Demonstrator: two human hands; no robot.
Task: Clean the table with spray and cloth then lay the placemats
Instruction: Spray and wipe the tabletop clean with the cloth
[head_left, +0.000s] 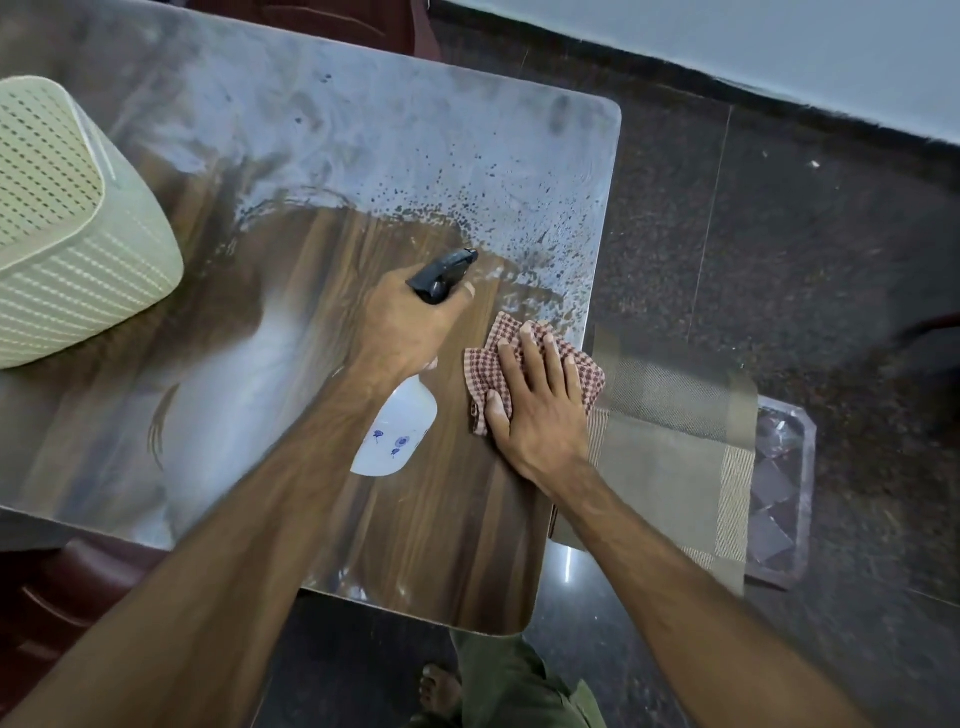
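Left hand (402, 325) fingers gripping spray bottle (397, 431), right hand (540, 405) fingers flat on cloth (524, 364), table (322, 156)

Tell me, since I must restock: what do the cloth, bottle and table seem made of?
Cloth: woven fabric, red-white check, soft folds. Spray bottle: translucent white plastic, apparently, with black trigger head. Table: glossy wood-grain top, possibly laminate; it reflects light.

The table (447, 519) has a glossy wood-grain top, dusty and dull on its far part. The checked cloth (589, 376) looks woven, the spray bottle (400, 431) is translucent white plastic. The basket (78, 249) is perforated cream plastic.
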